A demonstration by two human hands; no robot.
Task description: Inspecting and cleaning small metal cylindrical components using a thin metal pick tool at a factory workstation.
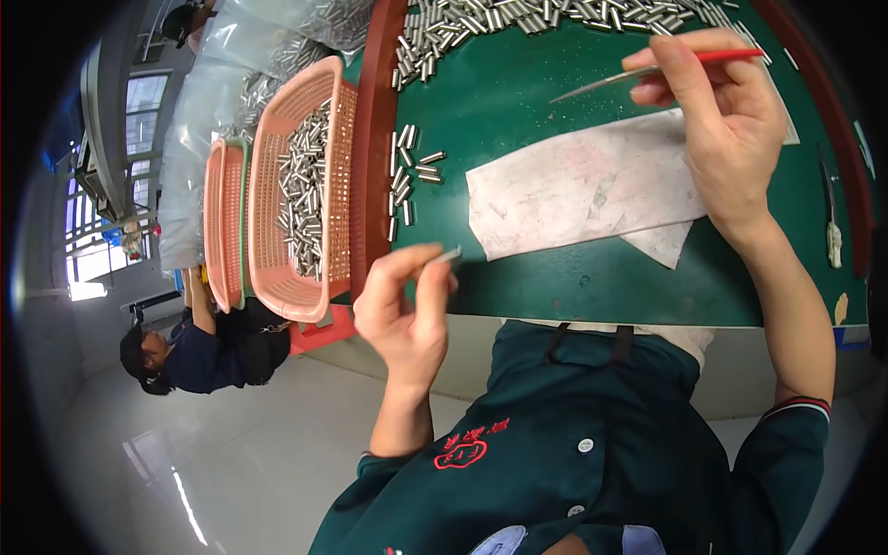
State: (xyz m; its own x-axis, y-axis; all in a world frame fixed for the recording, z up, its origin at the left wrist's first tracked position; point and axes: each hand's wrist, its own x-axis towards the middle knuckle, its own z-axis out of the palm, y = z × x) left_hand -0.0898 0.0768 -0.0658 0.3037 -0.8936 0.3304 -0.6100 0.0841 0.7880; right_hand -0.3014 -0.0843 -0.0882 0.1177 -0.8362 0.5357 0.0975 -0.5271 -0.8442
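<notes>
Between the thumb and index finger of my left hand is a small metal cylinder, held near the table's front edge. My right hand grips a slim red-handled tool with a tapered metal shaft; its point faces left, above the tabletop. Below that hand lies a stained whitish cloth, partly covered by the hand and wrist. A loose group of metal cylinders rests at the table's left side, beyond my left hand. Many more cylinders are heaped along the far edge.
A dark red rim borders the green table. Left of it stand a pink basket of cylinders and another pink basket. Clear plastic bags are behind. A thin tool lies far right. Another person works at left.
</notes>
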